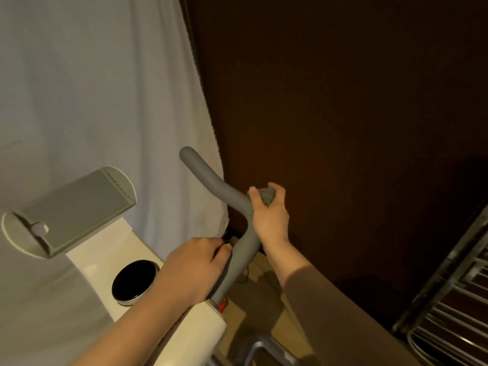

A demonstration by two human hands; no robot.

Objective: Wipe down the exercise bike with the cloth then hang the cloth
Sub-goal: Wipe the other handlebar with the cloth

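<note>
Grey-white drapery point(92, 88) across the whole left of the frame, dark brown wall point(343, 88) across the right. Below centre, rising from the lower edge: cream-bodied exercise bike point(105, 257), mid-wipe. At lower right, bars of a metal rack point(449, 299), a likely place for hanging later, judging by the rails alone.

On the bike, from centre frame down toward the bottom: grey padded handlebar point(211, 178), bent twice, ending near a small red tab point(223, 305). To its left, a grey device tray point(76, 210), tilted; beneath that, a round black dial point(134, 282) set in the cream housing.

Just right of centre: right hand point(269, 217), fingers and thumb curled tight round a bunched grey cloth point(267, 196), pressing it onto the handlebar at its upper bend. Lower, at centre: left hand point(196, 268), fingers wrapped round the lower stem of the bar, apparently steadying it.

Handling, as judged: cloth soft, light and limp, easily squashed into a wad and best held bunched in the palm for wiping, then taken by an edge or corner for draping over a rail. Bar stiff, fixed, with a slightly grippy foam-like skin; unlikely to slip under pressure. Dampness of the cloth impossible to tell.
</note>
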